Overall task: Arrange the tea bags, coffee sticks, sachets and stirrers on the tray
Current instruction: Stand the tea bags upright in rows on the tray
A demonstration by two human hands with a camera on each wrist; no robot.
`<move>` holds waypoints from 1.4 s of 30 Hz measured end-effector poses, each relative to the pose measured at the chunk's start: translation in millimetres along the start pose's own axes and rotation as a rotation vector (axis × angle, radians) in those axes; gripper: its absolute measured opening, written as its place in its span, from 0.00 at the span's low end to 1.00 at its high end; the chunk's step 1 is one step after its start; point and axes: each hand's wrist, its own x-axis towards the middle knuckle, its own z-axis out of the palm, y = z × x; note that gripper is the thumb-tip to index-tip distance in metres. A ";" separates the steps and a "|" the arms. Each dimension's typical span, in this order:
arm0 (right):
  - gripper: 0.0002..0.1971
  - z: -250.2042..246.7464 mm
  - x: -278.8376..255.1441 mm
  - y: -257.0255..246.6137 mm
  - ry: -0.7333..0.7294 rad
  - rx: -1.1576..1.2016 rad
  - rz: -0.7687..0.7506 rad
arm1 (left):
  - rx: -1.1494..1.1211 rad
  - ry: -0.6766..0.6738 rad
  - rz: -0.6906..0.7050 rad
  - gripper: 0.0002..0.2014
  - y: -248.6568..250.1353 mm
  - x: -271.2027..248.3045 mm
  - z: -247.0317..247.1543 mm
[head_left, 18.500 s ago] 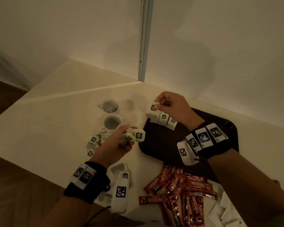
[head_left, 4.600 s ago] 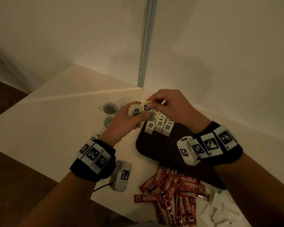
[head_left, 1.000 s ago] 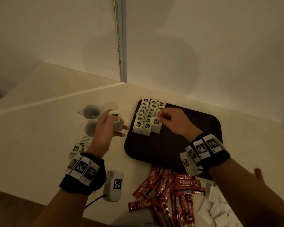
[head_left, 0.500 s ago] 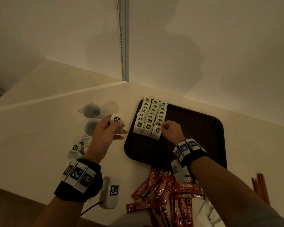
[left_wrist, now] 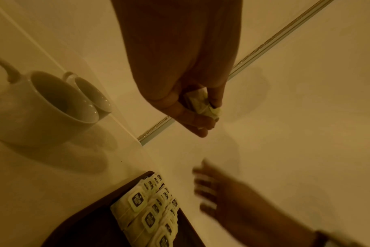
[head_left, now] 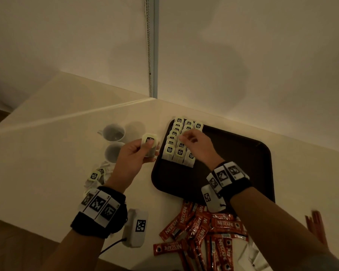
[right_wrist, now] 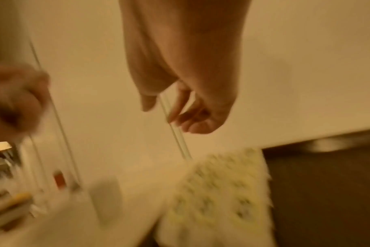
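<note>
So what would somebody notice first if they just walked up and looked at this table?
Probably the neat rows of tea bags packed into the far left corner of the dark tray, with the right hand over them. Next, the left hand holding up more tea bags just left of the tray, and the messy pile of red coffee sticks on the table's near edge.

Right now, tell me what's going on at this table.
A person is laying tea bags in rows at the far left corner of a dark tray. The left hand holds a few more tea bags beside the tray; the right hand is empty above the rows. Coffee sticks and spare tea bags wait on the table.
</note>
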 end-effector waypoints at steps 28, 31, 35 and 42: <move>0.03 -59.4 -64.6 -183.9 -0.143 -0.364 -0.731 | -0.104 -0.221 0.370 0.08 57.2 -17.1 9.5; 0.04 -62.1 -67.1 -187.0 -0.152 -0.346 -0.720 | -0.132 -0.201 0.381 0.10 58.5 -18.7 9.7; 0.05 -64.2 -70.2 -188.9 -0.167 -0.303 -0.712 | -0.117 -0.210 0.399 0.06 63.4 -23.5 7.7; 0.04 -64.8 -69.9 -187.0 -0.185 -0.280 -0.695 | -0.074 -0.245 0.371 0.06 64.9 -26.1 5.9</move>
